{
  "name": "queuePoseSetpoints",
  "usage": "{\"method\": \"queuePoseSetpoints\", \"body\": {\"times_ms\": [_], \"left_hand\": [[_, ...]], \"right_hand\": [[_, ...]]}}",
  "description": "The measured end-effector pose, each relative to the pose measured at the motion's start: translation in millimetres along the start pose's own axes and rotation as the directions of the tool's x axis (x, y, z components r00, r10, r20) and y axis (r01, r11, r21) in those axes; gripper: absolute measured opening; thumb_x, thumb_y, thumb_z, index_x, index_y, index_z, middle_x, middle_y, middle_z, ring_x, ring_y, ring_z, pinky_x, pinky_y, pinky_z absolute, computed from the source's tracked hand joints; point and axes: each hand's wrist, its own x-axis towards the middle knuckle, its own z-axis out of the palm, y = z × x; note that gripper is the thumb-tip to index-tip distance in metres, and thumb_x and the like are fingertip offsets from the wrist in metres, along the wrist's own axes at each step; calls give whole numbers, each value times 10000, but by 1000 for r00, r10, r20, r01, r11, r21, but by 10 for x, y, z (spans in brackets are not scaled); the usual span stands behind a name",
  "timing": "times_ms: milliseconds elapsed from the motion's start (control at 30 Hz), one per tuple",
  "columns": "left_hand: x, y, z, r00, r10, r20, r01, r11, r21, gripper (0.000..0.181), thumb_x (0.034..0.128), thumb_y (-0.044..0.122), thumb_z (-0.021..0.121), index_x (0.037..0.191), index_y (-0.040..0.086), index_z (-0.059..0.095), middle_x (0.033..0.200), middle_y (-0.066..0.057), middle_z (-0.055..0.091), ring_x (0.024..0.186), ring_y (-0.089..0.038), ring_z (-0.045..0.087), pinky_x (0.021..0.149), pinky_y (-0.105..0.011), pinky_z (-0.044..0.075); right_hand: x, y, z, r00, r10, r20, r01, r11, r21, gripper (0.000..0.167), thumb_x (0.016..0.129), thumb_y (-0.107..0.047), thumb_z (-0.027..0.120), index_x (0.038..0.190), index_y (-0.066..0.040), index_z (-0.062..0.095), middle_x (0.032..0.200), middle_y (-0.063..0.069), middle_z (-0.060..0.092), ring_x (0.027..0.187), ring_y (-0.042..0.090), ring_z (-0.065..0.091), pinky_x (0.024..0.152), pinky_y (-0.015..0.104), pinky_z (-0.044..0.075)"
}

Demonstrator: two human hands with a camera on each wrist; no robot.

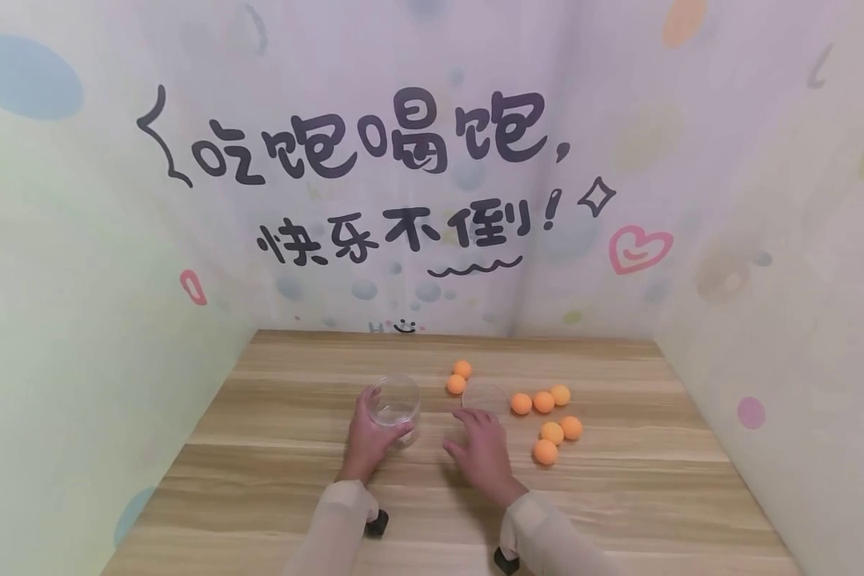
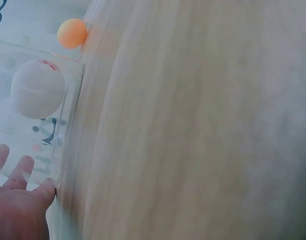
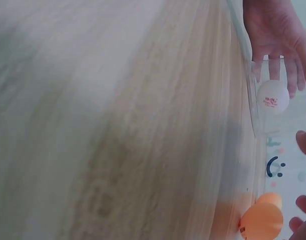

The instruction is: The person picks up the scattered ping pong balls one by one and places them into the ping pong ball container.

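My left hand [image 1: 374, 440] holds a clear cup [image 1: 394, 392] upright, with the fingers at its left side and the thumb across the front. Inside the cup lies a white ping-pong ball [image 2: 37, 89] with red print, seen through the wall in both wrist views. To the right, my right hand [image 1: 481, 456] hovers with loosely bent fingers and nothing visible in its grasp. Just beyond its fingertips shows a faint clear round rim [image 1: 486, 387]; whether it belongs to a cup or a lid is not plain. Two orange ping-pong balls [image 1: 457, 385] lie beside that rim.
More orange balls lie on the right of the wooden table [image 1: 281, 472]: three in a row [image 1: 543, 402] and three in a nearer cluster [image 1: 551, 434]. Printed curtain walls [image 1: 374, 300] enclose the table at the back and both sides.
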Motion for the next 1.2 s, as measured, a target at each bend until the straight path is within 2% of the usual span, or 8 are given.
{"method": "queuePoseSetpoints", "body": {"times_ms": [100, 200, 300, 433, 567, 967, 1200], "left_hand": [[-5, 8, 5, 1000, 3, -3, -3, 1000, -2, 1061, 588, 324, 939, 1453, 143, 351, 1443, -111, 460, 1329, -302, 408, 1093, -475, 308], [-7, 11, 7, 1000, 3, -3, -3, 1000, -1, 1062, 588, 330, 938, 1452, 144, 350, 1446, -107, 458, 1332, -299, 405, 1095, -473, 305], [-5, 9, 10, 1000, 3, -3, -3, 1000, 0, 1055, 592, 334, 936, 1449, 138, 351, 1443, -109, 460, 1331, -302, 406, 1093, -474, 308], [-6, 11, 15, 1000, 13, -9, -13, 1000, 1, 1050, 593, 325, 937, 1444, 123, 356, 1434, -126, 467, 1326, -323, 409, 1089, -486, 310], [-9, 25, 18, 1000, 12, -8, -12, 1000, 8, 1045, 600, 309, 935, 1447, 122, 351, 1436, -133, 463, 1327, -329, 406, 1092, -487, 306], [-17, 49, 23, 1000, -3, -1, 3, 1000, 0, 1045, 610, 292, 931, 1456, 129, 341, 1442, -132, 457, 1329, -325, 403, 1092, -491, 304], [-9, 35, 23, 1000, -5, -11, 5, 1000, 8, 1059, 600, 305, 933, 1460, 129, 341, 1438, -120, 466, 1325, -319, 413, 1087, -497, 310]], "right_hand": [[-30, 43, -19, 999, 2, -42, -3, 1000, -22, 557, 692, -204, 872, 1177, -45, 648, 1153, 130, 619, 1059, 376, 523, 847, 569, 426], [-59, 67, -50, 999, 28, -46, -30, 999, -39, 561, 682, -192, 870, 1164, -23, 639, 1148, 147, 607, 1067, 400, 515, 837, 582, 428], [-79, 69, -92, 995, 102, 10, -102, 993, -56, 569, 708, -197, 854, 1196, -17, 623, 1207, 171, 587, 1121, 416, 486, 863, 588, 420], [-89, 80, -127, 971, 216, 102, -208, 975, -81, 574, 747, -202, 830, 1247, -36, 601, 1305, 193, 539, 1198, 412, 437, 923, 589, 393], [-98, 107, -133, 953, 270, 139, -258, 961, -97, 574, 751, -203, 821, 1255, -49, 596, 1335, 193, 518, 1217, 400, 424, 940, 579, 382], [-120, 110, -140, 944, 287, 163, -279, 958, -71, 557, 769, -97, 776, 1288, -49, 582, 1338, 207, 514, 1208, 415, 454, 920, 586, 413], [-134, 136, -134, 959, 246, 143, -237, 969, -73, 524, 781, -23, 747, 1278, -56, 587, 1275, 177, 553, 1143, 389, 508, 876, 568, 446]]}}
